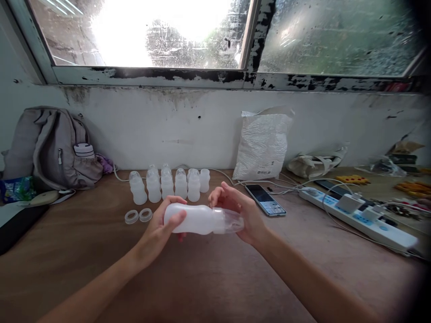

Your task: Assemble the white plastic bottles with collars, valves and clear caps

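A frosted white baby bottle [193, 219] with a clear domed cap [233, 220] lies sideways in the air above the table. My left hand [164, 220] is wrapped round its base end, thumb on the near side. At the capped end is my right hand [244, 211], its fingers loosely bent and apart behind the cap; the cap's tip is at the palm, and I cannot tell whether they touch. Beyond, several similar baby bottles [154, 185] stand upright, most with clear caps. Two white rings [131, 217] lie left of my left hand.
A phone [266, 200] and a white power strip [360, 215] with cables lie at the right. A white packaging bag [264, 146] leans against the wall under the window. At the left sit a grey backpack [54, 148] and a dark flat object [20, 226].
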The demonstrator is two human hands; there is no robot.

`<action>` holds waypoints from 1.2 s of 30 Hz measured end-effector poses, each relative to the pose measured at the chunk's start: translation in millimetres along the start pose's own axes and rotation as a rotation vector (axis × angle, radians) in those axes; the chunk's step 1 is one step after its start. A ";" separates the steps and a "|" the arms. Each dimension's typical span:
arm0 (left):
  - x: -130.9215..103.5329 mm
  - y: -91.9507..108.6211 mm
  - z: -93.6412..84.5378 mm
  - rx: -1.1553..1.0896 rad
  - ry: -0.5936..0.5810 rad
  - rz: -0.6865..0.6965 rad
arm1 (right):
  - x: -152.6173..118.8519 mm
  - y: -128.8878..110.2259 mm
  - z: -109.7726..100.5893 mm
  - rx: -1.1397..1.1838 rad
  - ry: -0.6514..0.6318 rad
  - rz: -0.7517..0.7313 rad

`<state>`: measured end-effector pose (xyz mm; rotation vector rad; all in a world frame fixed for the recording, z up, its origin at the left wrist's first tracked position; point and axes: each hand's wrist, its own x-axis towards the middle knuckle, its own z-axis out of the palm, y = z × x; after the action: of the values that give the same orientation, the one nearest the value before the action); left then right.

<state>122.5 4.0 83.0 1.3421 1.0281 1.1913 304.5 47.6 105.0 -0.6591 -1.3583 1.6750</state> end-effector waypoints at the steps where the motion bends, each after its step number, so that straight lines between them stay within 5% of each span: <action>1: 4.1 -4.8 -1.2 -0.062 0.035 -0.014 | 2.2 0.5 -1.9 0.005 -0.016 0.011; 5: 19.2 -32.2 -6.8 -0.158 0.228 0.038 | 10.2 5.5 -8.5 -0.105 -0.044 0.067; 10: 27.7 -66.7 -16.3 0.010 0.248 0.173 | 16.5 23.6 -7.9 -0.248 0.169 0.008; 14: 28.8 -78.9 -23.1 0.117 0.218 0.291 | 16.9 27.6 -3.2 -0.322 0.215 -0.112; 19: 35.6 -89.3 -30.6 0.109 0.237 0.329 | 40.8 -12.2 -5.0 -0.402 0.392 -0.512; 23: 46.5 -103.7 -39.0 0.132 0.345 0.236 | 96.1 -53.3 -10.2 -0.678 0.542 -0.736; 29: 55.1 -113.7 -46.3 0.092 0.390 0.149 | 188.3 -45.1 -19.0 -1.034 0.485 -0.463; 36: 56.9 -117.6 -46.3 0.105 0.379 0.125 | 223.0 -5.9 -13.5 -1.341 0.288 -0.006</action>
<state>88.4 79.9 -27.8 1.3040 1.3031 1.5442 207.4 247.1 132.1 -1.5243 -2.1322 0.3989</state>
